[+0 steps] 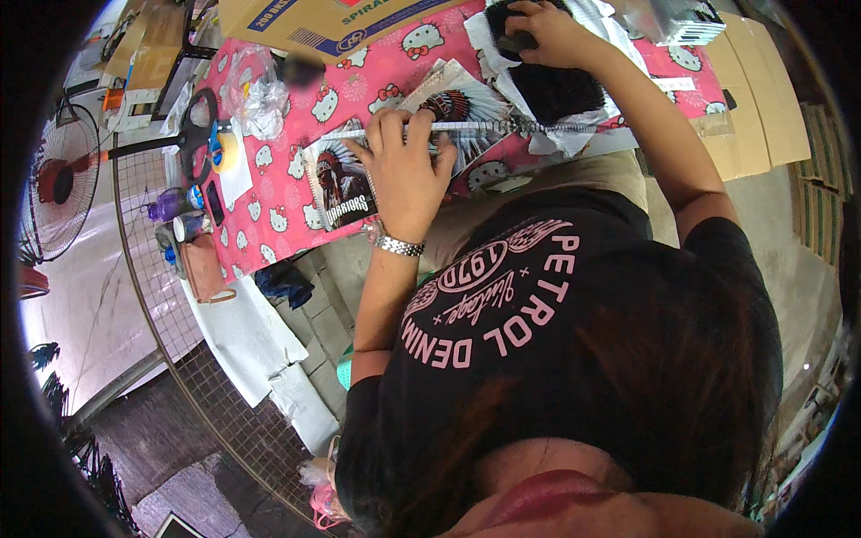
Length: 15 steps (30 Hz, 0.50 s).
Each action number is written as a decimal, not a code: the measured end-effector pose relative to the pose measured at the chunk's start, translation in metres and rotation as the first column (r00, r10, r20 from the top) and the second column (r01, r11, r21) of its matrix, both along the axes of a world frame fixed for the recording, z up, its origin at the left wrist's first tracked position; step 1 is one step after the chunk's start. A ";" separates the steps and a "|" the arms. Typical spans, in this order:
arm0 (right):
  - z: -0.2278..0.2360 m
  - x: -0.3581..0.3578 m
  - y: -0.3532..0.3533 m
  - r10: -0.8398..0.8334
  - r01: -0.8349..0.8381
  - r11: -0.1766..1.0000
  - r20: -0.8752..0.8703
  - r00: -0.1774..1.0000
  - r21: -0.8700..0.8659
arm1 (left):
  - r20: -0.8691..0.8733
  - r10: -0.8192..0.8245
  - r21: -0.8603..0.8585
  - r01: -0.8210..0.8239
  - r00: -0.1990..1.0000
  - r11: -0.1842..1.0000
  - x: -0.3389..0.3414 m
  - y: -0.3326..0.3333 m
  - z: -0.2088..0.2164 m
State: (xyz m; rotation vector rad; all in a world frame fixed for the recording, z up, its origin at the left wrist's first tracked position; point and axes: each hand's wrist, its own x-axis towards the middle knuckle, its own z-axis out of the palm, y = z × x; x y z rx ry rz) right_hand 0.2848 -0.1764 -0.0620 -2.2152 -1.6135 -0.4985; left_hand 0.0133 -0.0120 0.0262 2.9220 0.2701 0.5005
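Note:
My left hand (408, 170), a metal-band watch at its wrist, lies with fingers spread over notebooks with a picture of a feathered headdress on their covers. One notebook (339, 184) shows beside the hand; another printed cover (456, 92) lies beyond it. Along the near notebook's top edge runs a pale, toothed binding strip (489, 126), reaching right past my fingers. At the far right, my right hand (553, 38) is closed, its fingers curled at a dark piece. Under and near it, dense black material (563, 92) rests on crumpled white paper (619, 45); its kind is unclear.
A pink patterned cloth (260, 215) covers the table. A large cardboard box (314, 22) stands at the far edge. Scissors (213, 143), clear plastic (257, 103) and a purple bottle (167, 206) are at left, near a fan (58, 184). Cardboard (749, 99) extends at right.

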 end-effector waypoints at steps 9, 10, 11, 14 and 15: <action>0.085 -0.062 0.003 0.416 -0.469 0.761 -0.892 -0.177 0.447 | 0.154 -0.105 -0.031 0.111 0.982 0.993 0.008 0.007 -0.004; 0.079 -0.059 0.006 0.336 -0.487 0.821 -0.942 -0.010 0.298 | 0.157 -0.109 -0.027 0.115 0.982 0.993 0.008 0.006 -0.004; 0.082 -0.058 0.010 0.246 -0.483 0.864 -0.956 0.159 0.142 | 0.157 -0.109 -0.030 0.115 0.982 0.993 0.008 0.006 -0.003; 0.100 -0.064 -0.001 0.504 -0.406 0.668 -0.780 -0.370 0.624 | 0.157 -0.112 -0.032 0.118 0.981 0.993 0.006 0.006 -0.002; 0.100 -0.062 0.000 0.501 -0.515 0.665 -0.835 -0.229 0.540 | 0.156 -0.116 -0.027 0.121 0.981 0.992 0.008 0.005 -0.001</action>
